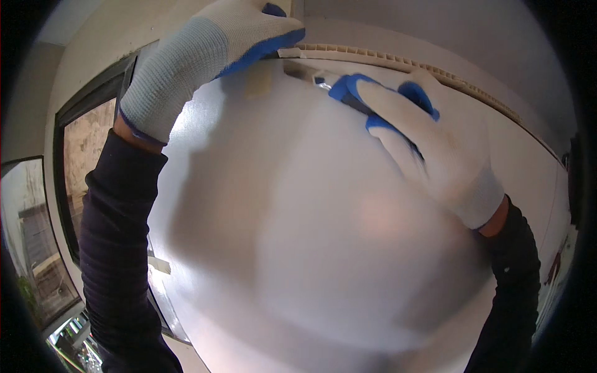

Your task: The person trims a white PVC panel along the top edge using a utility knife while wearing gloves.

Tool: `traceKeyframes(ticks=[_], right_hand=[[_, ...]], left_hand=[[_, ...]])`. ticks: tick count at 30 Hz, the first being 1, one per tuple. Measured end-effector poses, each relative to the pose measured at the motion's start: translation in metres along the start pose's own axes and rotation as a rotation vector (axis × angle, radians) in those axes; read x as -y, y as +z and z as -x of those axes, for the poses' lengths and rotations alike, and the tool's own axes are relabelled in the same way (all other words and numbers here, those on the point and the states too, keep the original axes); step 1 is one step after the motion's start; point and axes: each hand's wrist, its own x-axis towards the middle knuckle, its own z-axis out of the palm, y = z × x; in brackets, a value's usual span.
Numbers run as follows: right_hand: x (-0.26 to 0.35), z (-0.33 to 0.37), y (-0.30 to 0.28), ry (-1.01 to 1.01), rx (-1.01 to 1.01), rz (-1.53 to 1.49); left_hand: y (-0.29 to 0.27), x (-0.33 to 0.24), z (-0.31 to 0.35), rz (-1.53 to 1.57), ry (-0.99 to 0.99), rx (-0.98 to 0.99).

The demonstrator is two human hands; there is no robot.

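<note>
A large, smooth whitish panel [323, 205] fills the middle, with blurred shadows across it. My left hand [239, 40], in a white knit glove with a blue coated palm, is at the panel's upper left edge. Its thumb stretches to the right, apart from the fingers, which the picture's top edge partly cuts off. My right hand [429, 137] wears a matching glove, smeared by motion. Its fingers are closed around a small dark tool whose shiny tip [323, 84] points left, close to the panel's top edge. The glove hides most of this tool.
A ribbed beige strip [385, 59] runs along the panel's top, curving down to the right. Pieces of pale tape [259, 82] stick to the panel. At left stand a dark-framed window [87, 155] and another glazed opening [38, 230]. A grey surface [448, 31] lies beyond the strip.
</note>
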Motion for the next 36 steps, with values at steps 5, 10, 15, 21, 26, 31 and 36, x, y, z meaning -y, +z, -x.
traceKeyframes(ticks=[5, 10, 15, 21, 26, 31, 36], right_hand=[[-0.004, -0.001, 0.003, 0.005, 0.025, 0.028], [-0.005, 0.003, 0.001, -0.039, 0.046, 0.048], [-0.010, 0.002, 0.005, -0.039, -0.007, 0.034], [-0.008, -0.005, 0.008, -0.063, -0.019, 0.076], [-0.003, -0.006, 0.008, 0.001, 0.010, 0.119], [-0.006, 0.003, 0.003, 0.043, 0.070, 0.049], [-0.012, 0.020, -0.002, 0.120, 0.150, 0.072]], left_hand=[[-0.094, -0.090, 0.018, 0.534, -0.308, 0.202], [-0.073, -0.073, 0.007, 0.540, -0.337, 0.223], [-0.016, -0.038, -0.004, 0.197, -0.294, 0.131], [-0.005, -0.010, 0.003, -0.115, 0.020, 0.029], [-0.022, -0.036, 0.000, 0.347, -0.393, 0.150], [-0.050, -0.067, -0.003, 0.553, -0.550, 0.237], [-0.059, -0.067, 0.002, 0.506, -0.453, 0.190]])
